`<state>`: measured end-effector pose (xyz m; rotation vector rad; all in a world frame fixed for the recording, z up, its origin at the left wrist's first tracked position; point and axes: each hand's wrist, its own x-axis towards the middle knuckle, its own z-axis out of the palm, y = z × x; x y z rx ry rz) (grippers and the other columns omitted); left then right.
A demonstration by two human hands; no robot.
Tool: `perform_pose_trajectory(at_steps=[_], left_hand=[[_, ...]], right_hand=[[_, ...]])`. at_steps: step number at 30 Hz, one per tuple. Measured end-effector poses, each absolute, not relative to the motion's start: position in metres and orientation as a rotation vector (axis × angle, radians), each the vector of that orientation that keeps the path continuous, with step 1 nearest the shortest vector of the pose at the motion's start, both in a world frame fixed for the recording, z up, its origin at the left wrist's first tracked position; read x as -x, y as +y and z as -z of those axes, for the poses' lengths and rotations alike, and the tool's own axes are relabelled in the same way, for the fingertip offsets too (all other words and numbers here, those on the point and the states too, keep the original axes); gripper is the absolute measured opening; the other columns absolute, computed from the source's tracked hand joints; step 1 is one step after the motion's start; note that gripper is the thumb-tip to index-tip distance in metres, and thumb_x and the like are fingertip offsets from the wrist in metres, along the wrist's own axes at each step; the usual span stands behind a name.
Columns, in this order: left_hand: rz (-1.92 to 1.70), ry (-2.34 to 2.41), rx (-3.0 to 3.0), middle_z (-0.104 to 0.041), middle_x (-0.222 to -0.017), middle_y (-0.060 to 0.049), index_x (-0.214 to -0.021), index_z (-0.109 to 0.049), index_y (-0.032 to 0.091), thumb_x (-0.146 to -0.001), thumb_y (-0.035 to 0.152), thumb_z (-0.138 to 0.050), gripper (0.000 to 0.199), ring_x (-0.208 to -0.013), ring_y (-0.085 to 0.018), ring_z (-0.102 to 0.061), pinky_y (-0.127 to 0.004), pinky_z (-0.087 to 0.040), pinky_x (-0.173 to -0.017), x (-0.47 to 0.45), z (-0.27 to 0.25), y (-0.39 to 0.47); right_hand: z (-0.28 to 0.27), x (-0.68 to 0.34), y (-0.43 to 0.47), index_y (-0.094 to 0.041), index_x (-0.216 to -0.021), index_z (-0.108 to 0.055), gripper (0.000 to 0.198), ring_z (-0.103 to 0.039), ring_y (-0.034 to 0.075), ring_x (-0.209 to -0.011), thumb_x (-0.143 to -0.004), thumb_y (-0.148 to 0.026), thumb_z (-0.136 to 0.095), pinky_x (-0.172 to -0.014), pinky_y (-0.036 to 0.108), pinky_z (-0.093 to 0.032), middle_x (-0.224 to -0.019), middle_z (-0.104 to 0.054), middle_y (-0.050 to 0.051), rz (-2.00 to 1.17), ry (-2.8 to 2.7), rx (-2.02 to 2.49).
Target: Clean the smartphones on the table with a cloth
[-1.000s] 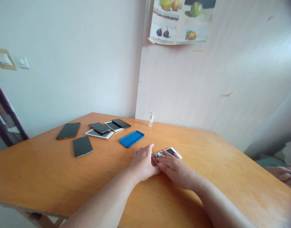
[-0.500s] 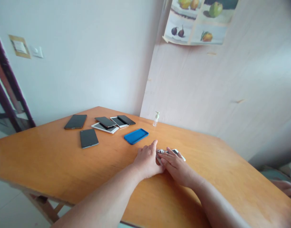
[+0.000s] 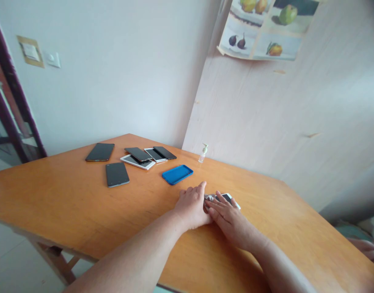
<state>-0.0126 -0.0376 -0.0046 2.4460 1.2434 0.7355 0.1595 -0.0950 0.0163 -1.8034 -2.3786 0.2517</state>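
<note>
A white-edged phone [image 3: 227,197] lies flat on the table beneath my hands, its dark screen partly covered. My left hand [image 3: 192,206] is closed around the phone's left end, though most of its grip is hidden. Fingers of my right hand [image 3: 230,219] press a crumpled greyish cloth [image 3: 209,197] against the phone, near the left hand. Just beyond the hands lies an open blue phone case [image 3: 177,174].
Farther left on the wooden table [image 3: 67,203] are several phones, including a dark one [image 3: 117,174] and a larger dark tablet-like device [image 3: 100,151]. A small clear pump bottle [image 3: 202,154] stands near the wall. Another person's hand [image 3: 368,247] shows at the right edge.
The view has shifted slightly, so the scene sits a little farther right. My hands stay on the phone, and the right hand with the cloth has barely moved.
</note>
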Motion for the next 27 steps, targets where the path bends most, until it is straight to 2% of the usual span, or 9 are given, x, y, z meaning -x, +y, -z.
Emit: perform_pose_trajectory(at_steps=[7, 14, 21, 23, 27], left_hand=[[-0.709, 1.252, -2.437, -0.056, -0.136, -0.015, -0.149, -0.025, 0.018, -0.064, 0.047, -0.070, 0.101, -0.122, -0.037, -0.052, -0.048, -0.039, -0.102, 0.013, 0.004, -0.037], [-0.733, 1.201, -2.474, -0.060, -0.130, -0.016, -0.146, -0.028, 0.017, -0.068, 0.053, -0.067, 0.095, -0.118, -0.037, -0.054, -0.050, -0.040, -0.100, 0.014, 0.004, -0.034], [-0.691, 1.198, -2.482, -0.063, -0.124, -0.014, -0.144, -0.034, 0.017, -0.064, 0.052, -0.072, 0.095, -0.115, -0.035, -0.056, -0.047, -0.041, -0.097, 0.017, -0.003, -0.033], [-0.684, 1.195, -2.484, -0.063, -0.124, -0.014, -0.143, -0.035, 0.018, -0.064, 0.052, -0.072, 0.093, -0.116, -0.035, -0.055, -0.046, -0.041, -0.098, 0.017, -0.002, -0.032], [-0.717, 1.160, -2.495, -0.060, -0.131, -0.015, -0.142, -0.036, 0.017, -0.066, 0.057, -0.071, 0.093, -0.119, -0.036, -0.054, -0.049, -0.039, -0.101, 0.016, 0.001, -0.031]], right_hand=[[-0.011, -0.195, -0.081, -0.030, -0.146, -0.045, 0.051, -0.013, 0.034, -0.149, -0.102, -0.044, -0.023, -0.108, 0.078, -0.007, -0.154, -0.041, 0.001, -0.050, -2.074, 2.242], [-0.023, -0.160, -0.108, -0.035, -0.147, -0.044, 0.051, -0.008, 0.030, -0.150, -0.103, -0.049, -0.022, -0.116, 0.066, -0.008, -0.154, -0.042, -0.001, -0.302, -2.386, 1.792], [-0.017, -0.203, -0.090, -0.030, -0.142, -0.050, 0.050, -0.015, 0.034, -0.149, -0.102, -0.044, -0.023, -0.108, 0.077, -0.008, -0.153, -0.042, 0.001, -0.095, -2.001, 2.315], [-0.020, -0.199, -0.095, -0.029, -0.142, -0.051, 0.049, -0.014, 0.033, -0.149, -0.102, -0.043, -0.025, -0.110, 0.075, -0.008, -0.153, -0.043, 0.002, -0.114, -2.063, 2.261], [-0.033, -0.168, -0.116, -0.033, -0.145, -0.046, 0.048, -0.018, 0.028, -0.149, -0.103, -0.043, -0.026, -0.116, 0.066, -0.007, -0.152, -0.044, 0.002, -0.308, -2.345, 1.871]])
